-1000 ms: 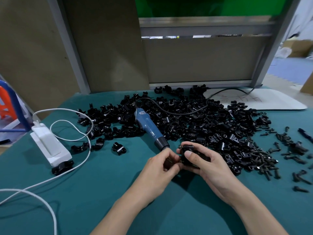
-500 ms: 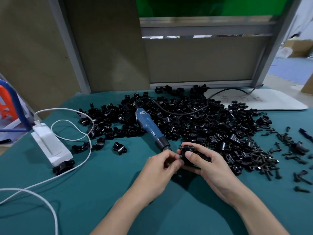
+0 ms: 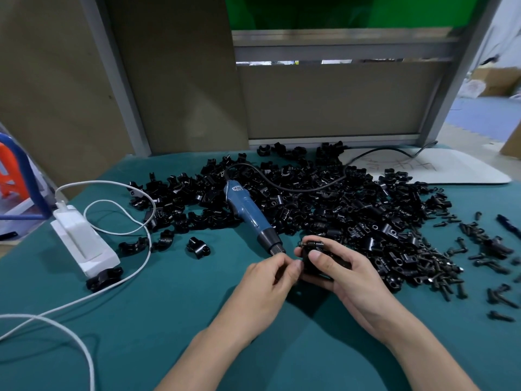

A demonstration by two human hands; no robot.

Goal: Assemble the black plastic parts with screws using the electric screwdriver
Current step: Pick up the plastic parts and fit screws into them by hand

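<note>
A small black part [image 3: 315, 245] is held just above the table [image 3: 169, 320], near its front middle, by both hands. It is gripped by the right hand [image 3: 346, 275], with the fingers curled beneath it and the thumb laid across its top. By the left hand [image 3: 267, 286] the part's left edge is pinched between curled fingertips and thumb; whether a screw is also caught between them cannot be told. A short metal-looking stub is seen at the part's upper left corner. The electric screwdriver [image 3: 248, 213], blue with a black nose, is laid untouched on the table just behind the left hand, its tip pointed at the hands and its black cord [image 3: 296, 189] run back over a wide heap of black parts [image 3: 338, 210]. That heap is spread behind and to the right of the hands. A thick scatter of black screws [image 3: 439, 275] is found at its right front edge, and more loose screws [image 3: 496, 297] are strewn farther right. One lone part [image 3: 198, 247] is set apart to the left of the screwdriver's nose. At the far left a white charger [image 3: 84, 244] is placed, with a white cable [image 3: 70, 303] looped round it. A white board [image 3: 451, 170] is laid at the back right.
</note>
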